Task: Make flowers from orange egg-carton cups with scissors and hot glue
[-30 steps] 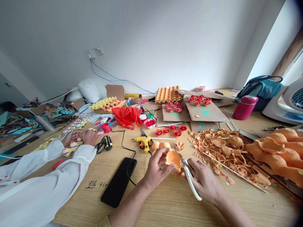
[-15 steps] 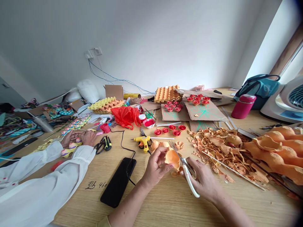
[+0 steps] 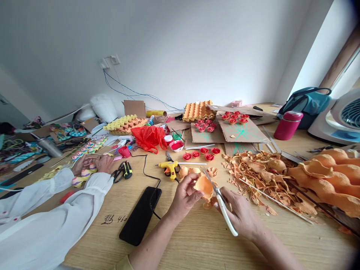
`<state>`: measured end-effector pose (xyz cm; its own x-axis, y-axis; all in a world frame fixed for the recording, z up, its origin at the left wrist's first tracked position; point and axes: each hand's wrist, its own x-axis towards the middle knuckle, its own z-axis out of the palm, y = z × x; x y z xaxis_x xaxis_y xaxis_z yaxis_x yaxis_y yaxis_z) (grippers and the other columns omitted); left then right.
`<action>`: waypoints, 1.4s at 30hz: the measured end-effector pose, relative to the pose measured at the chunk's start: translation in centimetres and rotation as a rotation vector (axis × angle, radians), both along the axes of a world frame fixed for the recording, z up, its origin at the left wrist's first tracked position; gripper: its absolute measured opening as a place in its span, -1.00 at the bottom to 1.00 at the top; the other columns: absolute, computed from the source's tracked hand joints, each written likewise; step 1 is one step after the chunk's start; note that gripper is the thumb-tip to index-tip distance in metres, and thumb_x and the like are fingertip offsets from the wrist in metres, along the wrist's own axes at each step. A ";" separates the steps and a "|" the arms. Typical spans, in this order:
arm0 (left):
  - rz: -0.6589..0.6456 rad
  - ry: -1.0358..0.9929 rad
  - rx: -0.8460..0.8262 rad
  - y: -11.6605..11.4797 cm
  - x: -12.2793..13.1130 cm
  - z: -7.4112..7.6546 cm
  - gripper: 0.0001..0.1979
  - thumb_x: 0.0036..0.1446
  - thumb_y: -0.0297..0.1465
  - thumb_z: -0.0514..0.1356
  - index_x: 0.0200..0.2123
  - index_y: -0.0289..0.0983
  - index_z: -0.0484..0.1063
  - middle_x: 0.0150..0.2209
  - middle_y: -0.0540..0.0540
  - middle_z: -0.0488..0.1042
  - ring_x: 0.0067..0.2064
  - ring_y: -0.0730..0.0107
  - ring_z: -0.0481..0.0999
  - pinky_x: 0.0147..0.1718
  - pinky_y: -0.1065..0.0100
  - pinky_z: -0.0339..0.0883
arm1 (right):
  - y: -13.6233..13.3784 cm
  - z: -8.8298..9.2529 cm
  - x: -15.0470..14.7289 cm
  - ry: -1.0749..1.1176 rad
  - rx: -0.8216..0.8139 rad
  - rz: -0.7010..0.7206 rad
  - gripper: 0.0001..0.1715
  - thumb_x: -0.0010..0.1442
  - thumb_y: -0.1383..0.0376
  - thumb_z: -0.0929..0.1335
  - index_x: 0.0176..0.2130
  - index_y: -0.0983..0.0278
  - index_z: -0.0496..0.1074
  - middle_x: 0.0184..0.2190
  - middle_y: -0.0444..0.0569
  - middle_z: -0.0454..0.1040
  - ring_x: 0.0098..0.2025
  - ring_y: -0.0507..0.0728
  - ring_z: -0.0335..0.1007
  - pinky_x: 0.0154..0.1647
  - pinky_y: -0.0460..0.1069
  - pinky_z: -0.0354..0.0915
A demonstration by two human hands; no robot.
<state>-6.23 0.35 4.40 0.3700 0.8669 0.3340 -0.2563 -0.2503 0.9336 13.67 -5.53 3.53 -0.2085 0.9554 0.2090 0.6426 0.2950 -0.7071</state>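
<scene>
My left hand (image 3: 185, 197) pinches an orange egg-carton cup (image 3: 204, 186) by its left side, its hollow facing me. My right hand (image 3: 239, 212) is closed around white-handled scissors (image 3: 225, 213), whose blades lie along the cup's right edge. Behind the cup, several cut orange cup pieces (image 3: 188, 171) lie on the table, partly hidden by my left hand. A petalled orange cup flower (image 3: 213, 171) sits just beyond the blade tips. Past it stand several red-painted flowers (image 3: 208, 156).
A yellow glue gun (image 3: 170, 165) and a black phone (image 3: 140, 215) lie left of my hands. Orange scraps (image 3: 253, 180) and a large egg tray (image 3: 332, 168) spread to the right. A co-worker's hands (image 3: 95, 163) work at the left. A pink flask (image 3: 288, 125) stands at the back right.
The cup has tilted slightly in my left hand, and the scissors have shifted a little against its right edge. Both hands keep their hold. The co-worker's hands stay nearly still.
</scene>
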 end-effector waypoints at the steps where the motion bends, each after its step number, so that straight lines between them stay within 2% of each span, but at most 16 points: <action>1: 0.005 0.000 -0.014 0.0 -0.1 -0.1 -0.40 0.00 -0.03 0.42 -0.01 -0.28 0.44 -0.11 -0.20 0.53 -0.15 0.25 0.56 -0.21 0.34 0.51 | 0.0 0.0 0.0 0.011 -0.003 0.004 -0.58 0.38 -0.04 0.20 -0.36 0.18 0.24 -0.49 -0.08 0.42 -0.44 0.15 0.31 -0.38 0.02 0.15; 6: -0.002 -0.012 -0.100 0.3 -0.2 -0.8 -0.34 -0.03 0.02 0.42 0.00 -0.27 0.42 0.04 -0.26 0.47 -0.46 0.54 0.47 -0.53 0.44 0.39 | -0.1 -0.1 -0.1 0.038 0.001 0.013 -0.60 0.38 -0.01 0.21 -0.35 0.20 0.28 -0.47 -0.08 0.45 -0.44 0.13 0.31 -0.39 0.01 0.16; 9: -0.015 -0.024 -0.124 0.3 -0.1 -0.9 -0.33 -0.04 0.04 0.41 0.00 -0.28 0.42 -0.02 -0.25 0.50 -0.53 0.58 0.44 -0.59 0.47 0.33 | -0.1 -0.2 -0.1 0.055 0.012 0.010 -0.62 0.36 0.02 0.25 -0.38 0.19 0.25 -0.50 -0.10 0.43 -0.47 0.11 0.29 -0.42 -0.01 0.14; 12: -0.052 -0.068 -0.140 0.3 0.0 -0.7 -0.34 -0.04 0.03 0.43 0.00 -0.28 0.43 -0.11 -0.19 0.52 -0.48 0.51 0.48 -0.59 0.48 0.34 | -0.1 -0.2 -0.1 0.079 0.022 0.006 -0.61 0.35 0.02 0.26 -0.41 0.18 0.20 -0.53 -0.12 0.41 -0.50 0.09 0.28 -0.44 -0.02 0.14; 17: -0.103 -0.110 -0.202 0.4 -0.1 -0.7 -0.32 -0.12 -0.06 0.50 0.02 -0.23 0.44 0.02 -0.21 0.47 -0.48 0.59 0.44 -0.55 0.48 0.35 | -0.1 -0.5 0.1 0.113 0.011 0.021 -0.61 0.36 0.01 0.25 -0.39 0.20 0.25 -0.50 -0.11 0.41 -0.47 0.09 0.28 -0.43 -0.02 0.17; 22: -0.149 -0.119 -0.224 0.4 -0.1 -0.6 -0.34 -0.13 -0.13 0.53 0.03 -0.20 0.45 -0.03 -0.15 0.48 -0.40 0.54 0.45 -0.48 0.45 0.40 | 0.1 -0.5 0.1 0.117 0.003 0.025 -0.60 0.36 -0.01 0.23 -0.38 0.20 0.26 -0.51 -0.12 0.38 -0.45 0.09 0.26 -0.44 -0.02 0.16; 27: -0.130 -0.133 -0.235 0.3 -0.1 -0.4 -0.35 -0.11 -0.15 0.52 0.03 -0.21 0.44 -0.04 -0.15 0.49 -0.40 0.51 0.50 -0.45 0.43 0.41 | 0.2 0.0 -0.1 0.107 0.017 0.027 -0.67 0.35 0.05 0.23 -0.35 0.20 0.26 -0.45 -0.10 0.43 -0.40 0.12 0.33 -0.36 0.01 0.21; 33: -0.087 -0.187 -0.309 0.3 -0.3 -0.6 -0.35 -0.04 -0.07 0.47 0.06 -0.20 0.42 -0.23 -0.05 0.50 -0.42 0.47 0.52 -0.44 0.41 0.40 | 0.2 0.1 -0.1 0.071 0.006 0.039 -0.74 0.34 0.10 0.28 -0.32 0.19 0.25 -0.41 -0.12 0.44 -0.36 0.13 0.35 -0.29 0.03 0.24; 36: -0.024 -0.175 -0.275 0.4 -0.5 -0.6 -0.36 -0.02 -0.05 0.44 0.07 -0.20 0.43 -0.07 -0.12 0.51 -0.36 0.45 0.53 -0.37 0.35 0.46 | 0.2 0.0 -0.1 0.023 0.010 0.030 -0.72 0.34 0.08 0.29 -0.32 0.19 0.22 -0.40 -0.11 0.44 -0.35 0.14 0.36 -0.28 0.03 0.24; 40: 0.035 -0.092 -0.137 0.5 -0.7 -0.2 -0.40 0.04 -0.05 0.41 0.08 -0.20 0.45 0.13 -0.23 0.47 -0.02 0.19 0.54 -0.12 0.26 0.48 | 0.2 0.0 -0.1 -0.021 -0.001 0.046 -0.70 0.37 0.06 0.26 -0.30 0.19 0.22 -0.38 -0.10 0.44 -0.32 0.15 0.37 -0.24 0.05 0.24; 42: 0.040 -0.023 -0.066 0.6 -0.9 0.0 -0.44 0.06 -0.08 0.40 0.07 -0.22 0.45 0.16 -0.24 0.46 0.08 0.16 0.48 -0.01 0.26 0.42 | 0.2 0.0 -0.1 -0.031 -0.009 0.052 -0.70 0.38 0.06 0.25 -0.30 0.19 0.21 -0.38 -0.10 0.45 -0.31 0.16 0.38 -0.23 0.06 0.23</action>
